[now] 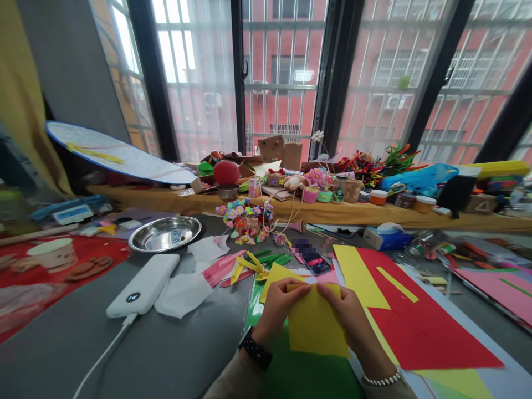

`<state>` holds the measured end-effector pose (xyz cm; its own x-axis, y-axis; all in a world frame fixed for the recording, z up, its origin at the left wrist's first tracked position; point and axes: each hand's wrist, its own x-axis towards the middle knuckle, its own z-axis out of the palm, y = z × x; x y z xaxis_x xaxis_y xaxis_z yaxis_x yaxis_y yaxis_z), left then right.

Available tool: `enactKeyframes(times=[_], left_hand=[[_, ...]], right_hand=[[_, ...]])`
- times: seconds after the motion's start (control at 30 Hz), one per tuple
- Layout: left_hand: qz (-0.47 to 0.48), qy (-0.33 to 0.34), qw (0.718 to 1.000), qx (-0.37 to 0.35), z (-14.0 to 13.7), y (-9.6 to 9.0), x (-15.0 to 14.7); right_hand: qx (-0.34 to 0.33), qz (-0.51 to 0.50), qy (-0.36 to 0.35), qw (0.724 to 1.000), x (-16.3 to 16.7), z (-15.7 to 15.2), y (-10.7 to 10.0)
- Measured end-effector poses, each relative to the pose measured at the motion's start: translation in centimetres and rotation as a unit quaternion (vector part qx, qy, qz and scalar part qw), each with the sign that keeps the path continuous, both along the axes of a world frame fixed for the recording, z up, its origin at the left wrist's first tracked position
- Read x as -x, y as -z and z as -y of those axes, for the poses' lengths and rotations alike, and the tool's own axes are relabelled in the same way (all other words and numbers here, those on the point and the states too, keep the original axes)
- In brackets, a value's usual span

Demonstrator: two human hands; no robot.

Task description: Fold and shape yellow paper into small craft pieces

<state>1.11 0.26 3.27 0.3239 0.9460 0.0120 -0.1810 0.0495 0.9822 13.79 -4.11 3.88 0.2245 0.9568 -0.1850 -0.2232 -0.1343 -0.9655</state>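
A square of yellow paper [318, 327] is pinched along its upper edge by both hands, above a green sheet [316, 374]. My left hand [279, 305], with a dark dotted watch on the wrist, closes thumb and fingers on the upper left part. At the upper right, my right hand [347, 310] grips the same paper; a beaded bracelet circles that wrist. The two thumbs nearly meet at the top. Behind my left hand lies another yellow sheet [277, 272], near folded yellow strips [251, 266] and green strips [272, 259].
On the right lie a red sheet [428, 316] and a yellow sheet [357, 277]. A phone [315, 261] rests ahead of the hands. To the left are a white power bank [143, 285] with a cable, crumpled tissue [183, 293] and a metal plate [166, 234]. Crafts crowd the windowsill.
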Motion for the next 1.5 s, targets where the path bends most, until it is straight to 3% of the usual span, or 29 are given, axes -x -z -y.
enactKeyframes(times=[0.2,0.43,0.6,0.87,1.03,1.3,1.5], left_hand=[[-0.014,-0.017,1.000,-0.022,0.2,0.0,0.0],[-0.036,-0.026,0.998,-0.039,-0.1,0.3,0.2],[-0.021,0.017,1.000,-0.002,-0.1,0.9,0.1],[0.042,0.018,0.998,0.049,0.5,0.6,-0.1],[0.054,0.006,0.996,0.066,0.7,0.4,-0.2],[0.045,0.028,0.996,0.075,0.3,0.7,-0.1],[0.041,0.027,0.995,0.083,0.4,0.8,0.1]], right_hand=[[0.008,-0.061,-0.018,0.998,0.4,0.1,-0.2],[-0.018,0.076,-0.009,0.997,-0.1,0.1,0.0],[-0.021,0.091,0.011,0.996,-0.1,0.1,0.2],[-0.008,-0.029,-0.002,1.000,0.3,-0.1,0.5],[0.002,-0.050,-0.004,0.999,0.4,-0.1,0.3],[-0.016,0.077,0.035,0.996,0.0,-0.2,0.7],[-0.026,0.101,-0.005,0.994,-0.6,-0.4,0.8]])
